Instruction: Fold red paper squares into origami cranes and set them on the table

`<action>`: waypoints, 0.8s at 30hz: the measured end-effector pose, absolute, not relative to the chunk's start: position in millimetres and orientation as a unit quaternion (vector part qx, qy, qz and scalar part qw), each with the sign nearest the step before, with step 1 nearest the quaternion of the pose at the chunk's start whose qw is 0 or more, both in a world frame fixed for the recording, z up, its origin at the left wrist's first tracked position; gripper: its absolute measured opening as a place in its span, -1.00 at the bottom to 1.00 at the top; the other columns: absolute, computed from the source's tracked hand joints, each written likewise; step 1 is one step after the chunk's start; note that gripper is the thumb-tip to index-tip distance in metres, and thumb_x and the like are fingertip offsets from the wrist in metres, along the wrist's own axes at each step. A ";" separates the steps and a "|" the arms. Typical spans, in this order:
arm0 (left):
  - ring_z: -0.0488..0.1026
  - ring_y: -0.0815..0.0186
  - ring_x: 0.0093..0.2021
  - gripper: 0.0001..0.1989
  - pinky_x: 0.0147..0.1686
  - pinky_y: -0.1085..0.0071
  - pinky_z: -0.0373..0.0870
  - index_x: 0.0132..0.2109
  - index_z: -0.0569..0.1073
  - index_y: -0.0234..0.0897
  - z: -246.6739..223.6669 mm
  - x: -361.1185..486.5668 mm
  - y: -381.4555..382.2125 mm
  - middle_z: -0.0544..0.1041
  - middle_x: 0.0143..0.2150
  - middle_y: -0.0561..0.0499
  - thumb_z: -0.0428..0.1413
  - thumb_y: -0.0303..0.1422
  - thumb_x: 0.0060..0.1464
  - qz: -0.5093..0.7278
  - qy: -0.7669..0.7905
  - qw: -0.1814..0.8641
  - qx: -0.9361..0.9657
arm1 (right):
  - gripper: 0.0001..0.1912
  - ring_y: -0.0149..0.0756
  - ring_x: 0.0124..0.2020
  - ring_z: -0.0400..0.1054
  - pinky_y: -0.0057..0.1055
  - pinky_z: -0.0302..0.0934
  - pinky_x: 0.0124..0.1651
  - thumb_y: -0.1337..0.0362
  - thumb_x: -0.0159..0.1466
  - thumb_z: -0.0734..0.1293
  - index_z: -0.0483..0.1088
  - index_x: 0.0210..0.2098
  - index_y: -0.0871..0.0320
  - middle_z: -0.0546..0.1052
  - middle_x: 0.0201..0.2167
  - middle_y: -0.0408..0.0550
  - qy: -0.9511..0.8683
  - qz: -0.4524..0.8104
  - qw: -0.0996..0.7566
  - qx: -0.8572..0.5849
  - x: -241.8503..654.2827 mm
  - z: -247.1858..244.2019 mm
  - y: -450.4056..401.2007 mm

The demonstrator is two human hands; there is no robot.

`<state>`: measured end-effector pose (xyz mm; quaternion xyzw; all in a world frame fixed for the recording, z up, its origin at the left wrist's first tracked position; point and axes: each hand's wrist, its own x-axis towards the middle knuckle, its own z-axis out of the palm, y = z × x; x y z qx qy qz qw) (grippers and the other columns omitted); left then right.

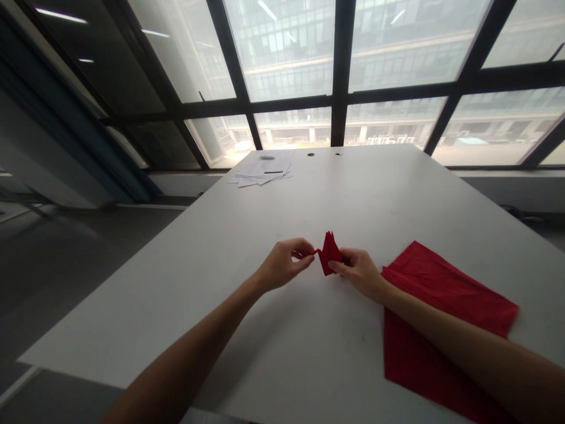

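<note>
A small folded red paper crane [330, 254] is held above the white table, its pointed tips upright. My left hand [289, 261] pinches the thin point on its left side between thumb and fingertips. From the other side my right hand [359, 270] grips the body, thumb in front and the fingers partly hidden behind it. Red paper sheets [445, 288] lie under and around my right forearm, which covers part of them.
The white table [185, 330] stretches away toward large dark-framed windows [339, 70]. Loose white papers [265, 171] lie at its far left, with a dark pen-like stick on them. Two dark holes [311, 154] show near the far edge. A blue curtain [79, 112] hangs at left.
</note>
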<state>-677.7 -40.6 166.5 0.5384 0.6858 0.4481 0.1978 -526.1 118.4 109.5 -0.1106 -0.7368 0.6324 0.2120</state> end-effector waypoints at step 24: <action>0.51 0.19 -0.15 -0.55 -0.17 0.32 0.42 0.07 0.51 -0.33 148.5 -651.7 -31.3 0.59 -0.11 -0.16 0.28 -0.22 0.07 0.560 0.610 0.361 0.429 | -0.71 -0.26 -0.39 0.42 -0.38 0.25 -0.33 0.13 0.17 0.46 0.56 -0.23 0.23 0.59 -0.39 -0.04 -0.707 0.676 0.196 -0.070 -528.2 105.3 117.6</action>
